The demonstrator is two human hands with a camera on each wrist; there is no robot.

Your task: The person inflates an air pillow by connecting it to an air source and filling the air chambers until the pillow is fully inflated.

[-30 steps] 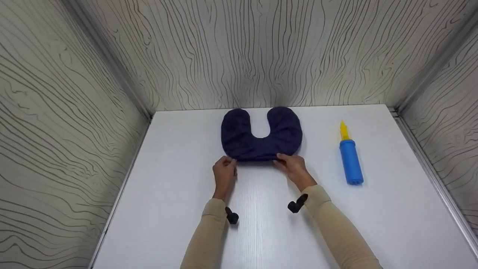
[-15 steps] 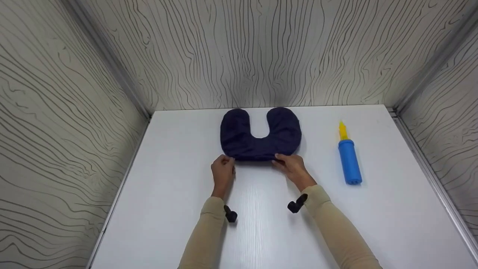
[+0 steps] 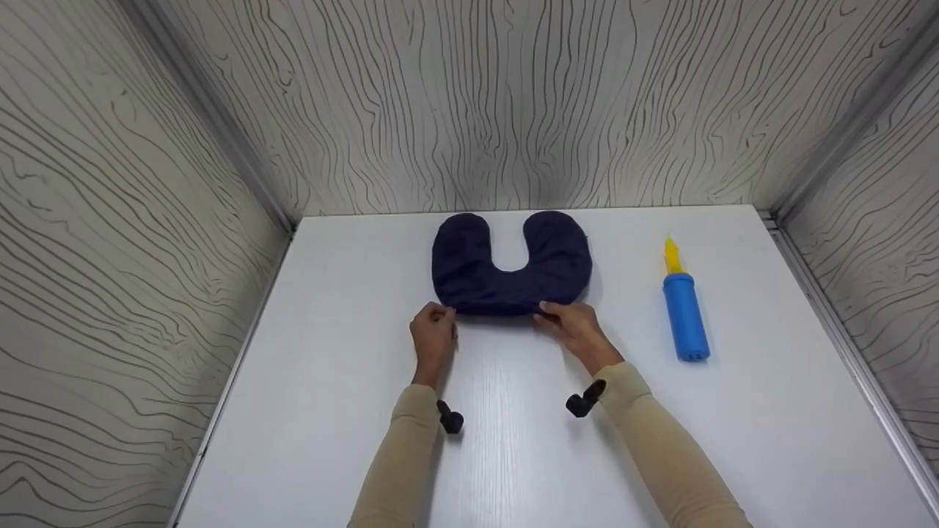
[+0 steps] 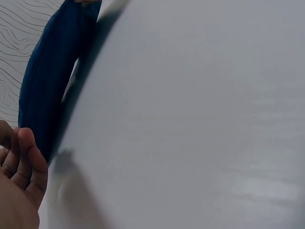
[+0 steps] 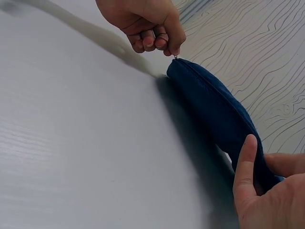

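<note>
The pillow [image 3: 506, 290] lay mid-frame, just above both hands, its zip [image 5: 217, 89] running left to right along the low side. The left hand [image 3: 433, 334] pinched the pull [image 5: 176, 57] at the left end; the right hand [image 3: 579, 331] gripped the pillow's lower right.

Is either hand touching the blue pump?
No, the pump lies apart, while the left hand and right hand hold the dark pillow's edge.

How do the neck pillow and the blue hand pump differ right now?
The neck pillow is navy fabric in a U; the hand pump is a straight bright-blue cylinder with a yellow nozzle. The right hand grips the pillow, the left hand pinches its zipper pull; neither hand touches the pump. Both are bluish.
</note>
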